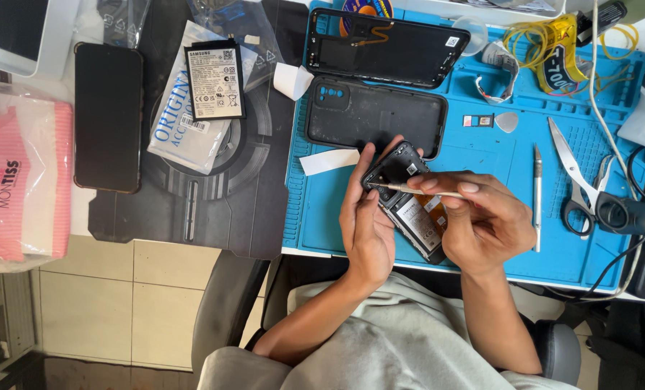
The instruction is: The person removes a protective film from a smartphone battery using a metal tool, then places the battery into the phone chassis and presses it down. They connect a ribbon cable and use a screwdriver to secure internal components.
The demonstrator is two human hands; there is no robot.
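- Head view looks down at an opened phone point(409, 206) with its back off, held up over the near edge of the blue mat point(481, 159) on the counter point(106, 256).
- Left hand point(365, 224) is closed around the side of the opened phone and keeps it tilted. Its grip looks firm.
- Right hand point(485, 220) pinches a thin pale stick tool point(427, 191) between thumb and fingers. The tip of the tool rests near the top part of the phone, just above the battery inside it.
- I think the tool could slip and poke the battery or scratch the small parts, if the hand pushes too hard.
- I think the phone could drop to the lap, because it hangs near the edge and only one hand holds it.
- A black back cover point(376, 112) lies on the mat just above the hands. It is hollow like a tray, and nothing lies in it.
- A black phone frame point(384, 47) lies beyond it, and I see nothing lying inside it.
- A tiny card tray point(477, 120) lies to the right, near a small pale pick point(507, 122). I cannot tell what is in it.
- Scissors point(578, 180) and a thin metal tool point(537, 195) lie to the right on the mat.
- A loose battery point(214, 79) lies on a clear bag point(185, 123) on the dark mat point(214, 195), well apart to the left.
- A dark phone point(108, 115) lies face up next to them, beside a pink tissue pack point(19, 188).
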